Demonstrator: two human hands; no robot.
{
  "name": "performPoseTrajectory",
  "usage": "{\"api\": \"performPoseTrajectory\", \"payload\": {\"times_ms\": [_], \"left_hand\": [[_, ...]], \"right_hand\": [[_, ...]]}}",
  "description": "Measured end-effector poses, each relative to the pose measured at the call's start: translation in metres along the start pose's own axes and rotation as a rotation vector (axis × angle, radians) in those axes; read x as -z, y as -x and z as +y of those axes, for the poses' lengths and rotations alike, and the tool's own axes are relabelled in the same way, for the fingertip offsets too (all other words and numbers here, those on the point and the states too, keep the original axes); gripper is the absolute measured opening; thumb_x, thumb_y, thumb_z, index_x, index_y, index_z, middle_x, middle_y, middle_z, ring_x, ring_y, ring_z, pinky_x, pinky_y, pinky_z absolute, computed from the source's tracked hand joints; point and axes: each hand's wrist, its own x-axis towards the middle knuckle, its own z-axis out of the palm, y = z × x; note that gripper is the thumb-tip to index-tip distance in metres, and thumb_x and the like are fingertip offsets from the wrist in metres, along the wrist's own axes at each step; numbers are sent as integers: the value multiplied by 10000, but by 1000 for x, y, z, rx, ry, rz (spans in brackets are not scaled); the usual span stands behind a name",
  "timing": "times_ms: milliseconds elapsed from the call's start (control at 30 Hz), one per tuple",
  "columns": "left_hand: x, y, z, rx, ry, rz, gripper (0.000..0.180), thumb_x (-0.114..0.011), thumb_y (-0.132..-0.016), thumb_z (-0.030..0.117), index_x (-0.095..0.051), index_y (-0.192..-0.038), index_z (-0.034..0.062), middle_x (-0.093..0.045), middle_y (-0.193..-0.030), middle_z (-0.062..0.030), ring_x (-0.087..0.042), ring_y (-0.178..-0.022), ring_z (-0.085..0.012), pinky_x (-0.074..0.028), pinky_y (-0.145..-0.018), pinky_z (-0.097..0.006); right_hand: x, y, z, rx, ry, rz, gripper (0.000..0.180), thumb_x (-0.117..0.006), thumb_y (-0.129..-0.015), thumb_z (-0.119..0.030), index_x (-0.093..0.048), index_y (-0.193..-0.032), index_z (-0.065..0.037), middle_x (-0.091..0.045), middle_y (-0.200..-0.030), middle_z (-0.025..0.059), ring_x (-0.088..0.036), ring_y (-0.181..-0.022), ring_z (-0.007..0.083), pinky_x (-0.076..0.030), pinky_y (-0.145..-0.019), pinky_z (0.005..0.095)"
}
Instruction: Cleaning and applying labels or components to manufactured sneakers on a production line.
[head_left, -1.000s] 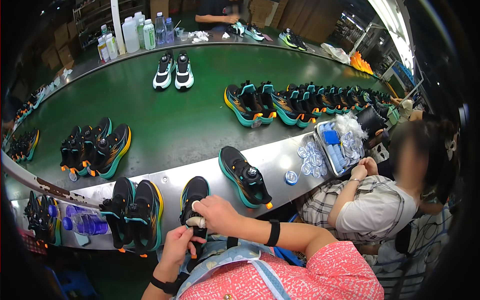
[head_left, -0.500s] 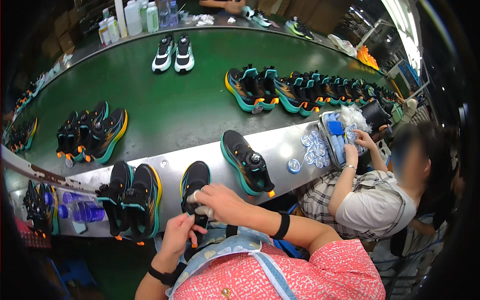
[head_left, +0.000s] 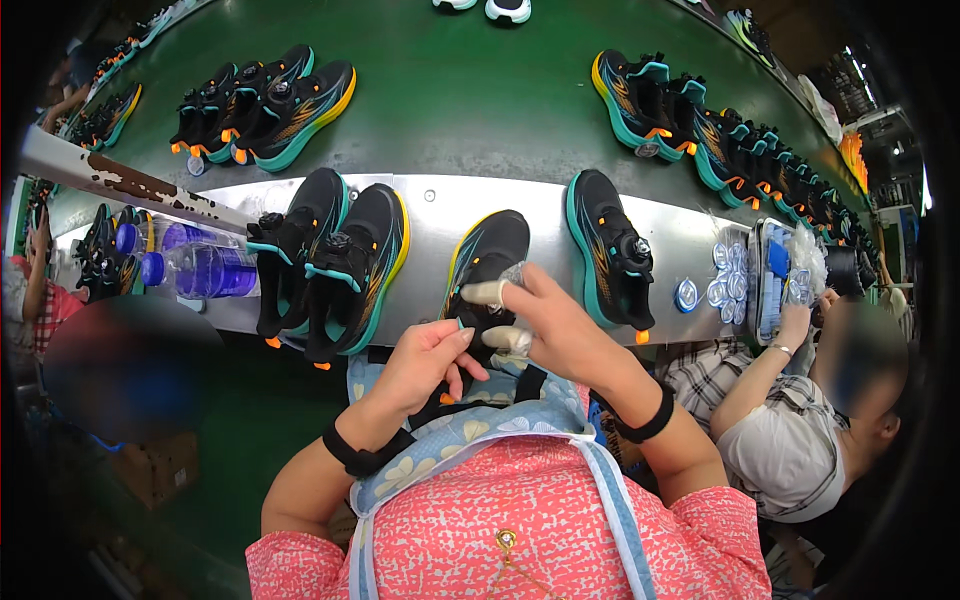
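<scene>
Shoe [head_left: 492, 262] in black, with teal and yellow sole edge, lies on the metal tabletop [head_left: 440, 200], heel toward the person, at 12 o'clock from both hands. Right hand [head_left: 560, 325] pinches its collar with taped fingers; left hand [head_left: 425, 360] curls half closed, touching the heel. It looks light and soft on top, with a stiffer sole, so the heel seems the best place to hold.

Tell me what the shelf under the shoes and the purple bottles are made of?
The shelf looks like bare metal: grey, smooth, shiny, with a rivet or screw head. The purple bottles look like clear tinted plastic, since light passes through them. The shoe that both hands work on seems black fabric, though that is less sure.
</scene>
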Motion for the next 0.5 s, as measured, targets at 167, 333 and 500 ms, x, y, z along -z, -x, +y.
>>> {"api": "performPoseTrajectory", "payload": {"times_ms": [167, 333, 500], "left_hand": [[-4, 1, 2, 7, -67, 27, 265, -455, -999, 182, -602, -1042, -35, -687, -779, -172, -550, -426, -126, -431, -419, -201], [-6, 2, 0, -28, 16, 43, 247, -469, -988, 158, -615, -1034, -36, -678, -794, -144, -612, -529, -120, -456, -423, -206], [-13, 3, 3, -43, 16, 49, 259, -472, -993, 169, -612, -1048, -42, -665, -859, -125, -639, -619, -128, -463, -428, -201]], "right_hand": [[-15, 7, 7, 34, 397, 136, 319, -732, -737, -180, -618, -1023, -96, -541, -826, 76, -539, -812, 284, -393, -722, 375], [-3, 3, 2, 41, 314, 62, 285, -726, -746, -182, -620, -992, -85, -539, -843, 84, -528, -825, 284, -394, -724, 379], [-22, 11, 8, -37, 384, 159, 310, -730, -757, -195, -632, -1038, -107, -539, -840, 86, -522, -829, 285, -394, -699, 377]]}}
